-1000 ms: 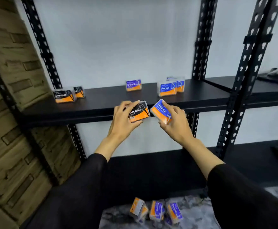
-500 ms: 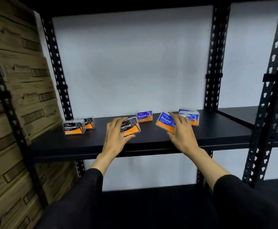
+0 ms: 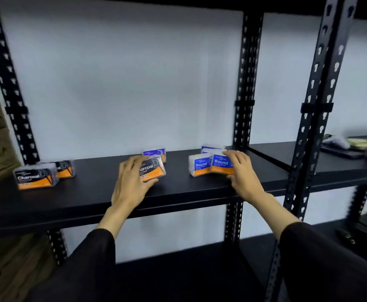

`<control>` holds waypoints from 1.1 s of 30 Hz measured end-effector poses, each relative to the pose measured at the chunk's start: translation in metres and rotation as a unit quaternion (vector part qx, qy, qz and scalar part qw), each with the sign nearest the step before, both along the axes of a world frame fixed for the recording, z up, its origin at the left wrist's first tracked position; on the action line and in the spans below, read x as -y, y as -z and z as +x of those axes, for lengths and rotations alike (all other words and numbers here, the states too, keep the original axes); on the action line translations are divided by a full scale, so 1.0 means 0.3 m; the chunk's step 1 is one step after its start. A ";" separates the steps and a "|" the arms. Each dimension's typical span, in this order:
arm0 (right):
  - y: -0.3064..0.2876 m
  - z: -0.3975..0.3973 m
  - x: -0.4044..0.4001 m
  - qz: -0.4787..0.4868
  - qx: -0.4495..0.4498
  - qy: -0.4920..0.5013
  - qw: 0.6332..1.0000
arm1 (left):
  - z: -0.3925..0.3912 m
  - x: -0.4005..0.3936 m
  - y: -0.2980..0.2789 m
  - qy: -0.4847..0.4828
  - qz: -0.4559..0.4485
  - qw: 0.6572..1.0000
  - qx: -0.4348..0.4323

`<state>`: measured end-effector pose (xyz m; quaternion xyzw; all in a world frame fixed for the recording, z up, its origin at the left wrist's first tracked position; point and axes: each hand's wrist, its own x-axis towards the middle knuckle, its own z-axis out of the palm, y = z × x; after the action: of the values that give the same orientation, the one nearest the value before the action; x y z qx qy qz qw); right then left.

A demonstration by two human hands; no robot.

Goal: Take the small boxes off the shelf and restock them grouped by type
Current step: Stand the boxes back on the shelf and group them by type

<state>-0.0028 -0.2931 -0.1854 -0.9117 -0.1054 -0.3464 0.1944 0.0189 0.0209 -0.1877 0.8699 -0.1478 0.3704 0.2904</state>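
Left hand (image 3: 132, 182) curled round a black-and-orange charcoal box (image 3: 153, 170), thumb under its near edge, fingers over the left end; box low on the black shelf (image 3: 91, 199), touching or just above it, cannot tell which; long axis running left to right, label facing forward; just behind it a blue smooth box (image 3: 155, 154), partly hidden. Off to the left, well apart, two more charcoal boxes (image 3: 36, 178), one behind the other; so probably a slide leftward along the shelf to join them, and the left hand the nearer one for it. Right hand (image 3: 241, 171) gripping a blue-and-orange round box (image 3: 221, 164), fingers over its top and right end, pressed beside a second round box (image 3: 200, 166), touching; another blue box behind, mostly hidden.
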 end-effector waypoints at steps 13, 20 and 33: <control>0.024 0.030 -0.036 -0.008 0.027 0.082 0.996 | 0.008 -0.008 0.003 -0.002 -0.002 1.000 -0.023; -0.026 -0.032 -0.296 0.126 0.068 -0.068 0.987 | -0.024 -0.046 -0.020 0.003 -0.024 1.000 -0.005; -0.036 0.036 -0.727 -0.015 -0.213 -0.108 0.971 | -0.121 -0.537 -0.084 -0.130 0.027 0.991 -0.020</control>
<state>0.0079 -0.0751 -0.1745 -0.9505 -0.1644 -0.1197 0.2351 -0.0175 0.1821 -0.1626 0.8966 -0.0377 0.3831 0.2188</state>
